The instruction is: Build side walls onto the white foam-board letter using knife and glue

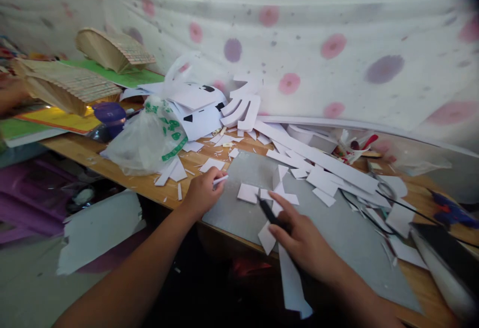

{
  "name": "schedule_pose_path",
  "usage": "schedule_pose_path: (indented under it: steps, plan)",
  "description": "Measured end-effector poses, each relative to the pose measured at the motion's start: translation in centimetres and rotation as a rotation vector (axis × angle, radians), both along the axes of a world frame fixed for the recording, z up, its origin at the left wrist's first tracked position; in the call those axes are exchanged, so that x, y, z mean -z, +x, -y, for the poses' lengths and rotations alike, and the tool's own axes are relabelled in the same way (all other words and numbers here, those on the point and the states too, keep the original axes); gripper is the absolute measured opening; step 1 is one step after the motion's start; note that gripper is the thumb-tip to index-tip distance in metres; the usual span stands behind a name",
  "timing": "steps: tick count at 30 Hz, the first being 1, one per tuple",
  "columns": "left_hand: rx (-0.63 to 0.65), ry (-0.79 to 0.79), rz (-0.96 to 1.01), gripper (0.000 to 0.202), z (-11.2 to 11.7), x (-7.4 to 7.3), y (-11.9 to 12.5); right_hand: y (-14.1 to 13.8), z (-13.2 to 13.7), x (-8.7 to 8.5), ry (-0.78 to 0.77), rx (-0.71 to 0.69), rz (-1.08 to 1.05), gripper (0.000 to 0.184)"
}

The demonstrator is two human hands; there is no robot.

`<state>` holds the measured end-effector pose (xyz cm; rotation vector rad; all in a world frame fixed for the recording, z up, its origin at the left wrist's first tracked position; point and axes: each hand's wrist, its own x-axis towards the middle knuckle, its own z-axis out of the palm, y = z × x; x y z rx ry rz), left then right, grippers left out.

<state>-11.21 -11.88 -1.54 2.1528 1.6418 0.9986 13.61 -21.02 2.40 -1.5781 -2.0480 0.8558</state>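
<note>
One black tool (267,210) sits gripped in the right hand (305,241); left hand (205,188) pinches a white strip (220,180).

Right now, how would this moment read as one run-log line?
left hand: holds small white piece | right hand: holds black tool, tip over grey mat | near tip: white square | left of mat: plastic bag

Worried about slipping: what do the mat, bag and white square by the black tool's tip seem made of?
Mat: perhaps plastic or rubber, matt; flat, even grey.
Bag: thin plastic, slightly shiny; translucent, crinkled.
Square: likely card or foam board, matt; visible edge thickness.
</note>
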Motion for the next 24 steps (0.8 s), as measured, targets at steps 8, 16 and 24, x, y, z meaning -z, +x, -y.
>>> schedule_pose_path:
  steps: [8,16,24]
  plan:
    - [0.418,-0.062,-0.456,0.024,-0.3,0.2,5.3,12.6,1.4,3.1,0.009,0.385,0.494,0.054]
    - [0.363,-0.115,-0.542,0.033,-2.4,0.7,3.4,14.5,2.4,4.3,0.438,0.451,0.594,0.04]
    - [0.074,-0.119,-0.579,0.022,-6.8,-1.6,-4.0,2.8,3.7,5.8,0.346,-0.312,0.281,0.078]
